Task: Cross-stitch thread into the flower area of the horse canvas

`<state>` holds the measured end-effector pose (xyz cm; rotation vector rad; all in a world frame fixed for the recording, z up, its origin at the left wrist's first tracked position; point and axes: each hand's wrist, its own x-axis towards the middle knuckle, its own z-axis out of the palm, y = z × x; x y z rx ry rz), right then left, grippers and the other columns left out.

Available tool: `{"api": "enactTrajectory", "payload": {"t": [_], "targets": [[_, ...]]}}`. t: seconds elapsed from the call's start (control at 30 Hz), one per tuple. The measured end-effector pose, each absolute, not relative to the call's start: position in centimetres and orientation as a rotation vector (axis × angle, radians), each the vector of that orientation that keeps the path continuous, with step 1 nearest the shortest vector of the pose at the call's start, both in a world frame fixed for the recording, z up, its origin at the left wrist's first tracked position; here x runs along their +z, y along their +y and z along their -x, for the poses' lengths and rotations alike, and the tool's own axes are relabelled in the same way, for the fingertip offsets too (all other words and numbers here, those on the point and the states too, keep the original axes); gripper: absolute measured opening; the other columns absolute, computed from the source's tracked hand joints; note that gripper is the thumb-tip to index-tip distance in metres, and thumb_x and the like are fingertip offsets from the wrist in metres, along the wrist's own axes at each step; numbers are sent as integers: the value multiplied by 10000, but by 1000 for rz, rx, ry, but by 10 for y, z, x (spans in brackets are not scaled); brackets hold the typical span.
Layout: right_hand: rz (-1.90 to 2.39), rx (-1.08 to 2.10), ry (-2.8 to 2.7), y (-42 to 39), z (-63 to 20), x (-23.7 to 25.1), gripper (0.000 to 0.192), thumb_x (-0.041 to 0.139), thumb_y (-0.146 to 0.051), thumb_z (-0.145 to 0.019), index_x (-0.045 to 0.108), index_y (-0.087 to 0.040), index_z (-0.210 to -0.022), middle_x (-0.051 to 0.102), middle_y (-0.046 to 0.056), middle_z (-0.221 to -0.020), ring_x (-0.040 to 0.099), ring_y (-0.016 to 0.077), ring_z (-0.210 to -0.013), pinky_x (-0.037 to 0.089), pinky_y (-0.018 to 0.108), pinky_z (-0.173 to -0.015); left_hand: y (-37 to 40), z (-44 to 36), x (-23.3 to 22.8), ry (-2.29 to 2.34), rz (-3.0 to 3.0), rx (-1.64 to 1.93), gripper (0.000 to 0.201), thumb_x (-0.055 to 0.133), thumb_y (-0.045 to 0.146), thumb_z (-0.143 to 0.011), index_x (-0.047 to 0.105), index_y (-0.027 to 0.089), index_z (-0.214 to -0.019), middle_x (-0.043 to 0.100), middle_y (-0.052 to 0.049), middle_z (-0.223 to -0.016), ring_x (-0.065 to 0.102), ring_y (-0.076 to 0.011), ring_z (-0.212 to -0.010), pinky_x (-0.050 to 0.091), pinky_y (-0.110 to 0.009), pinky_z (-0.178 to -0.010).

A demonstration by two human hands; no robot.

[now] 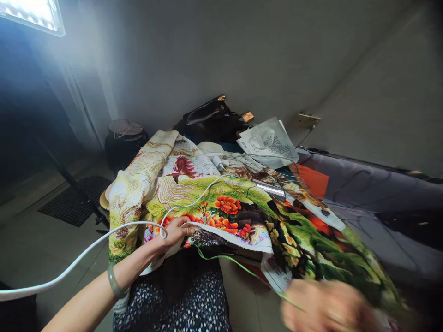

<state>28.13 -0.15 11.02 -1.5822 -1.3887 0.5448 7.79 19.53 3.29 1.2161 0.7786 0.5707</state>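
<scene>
A large cross-stitch cloth (194, 189) with orange flowers and green ground is spread in front of me. My left hand (177, 233) pinches its near edge, thumb on top, and the edge is folded up so the dark-threaded underside shows. From beside that hand a green thread (242, 267) runs to the lower right. It ends at my right hand (325, 304), which is smeared by motion and looks closed; any needle there cannot be made out. A white cable (86, 251) passes over my left wrist and onto the cloth.
A lit lamp (34, 14) hangs at upper left. Behind the cloth lie a black bag (207, 115) and a white printed bag (268, 143). An orange sheet (311, 180) and grey sofa (367, 184) are to the right. A round-topped black stool (124, 143) stands at back left.
</scene>
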Motion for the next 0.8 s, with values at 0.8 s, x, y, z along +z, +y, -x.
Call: {"api": "enactTrajectory", "payload": {"t": [0.8], "targets": [[1595, 647, -1263, 87, -191, 14, 187, 537, -224, -811, 701, -160, -749, 664, 37, -702, 564, 145, -598, 433, 234, -547, 195, -81, 27, 856, -1241, 582, 286, 725, 381, -576, 541, 169, -632, 513, 41, -523, 464, -119, -491, 342, -265, -510]]}}
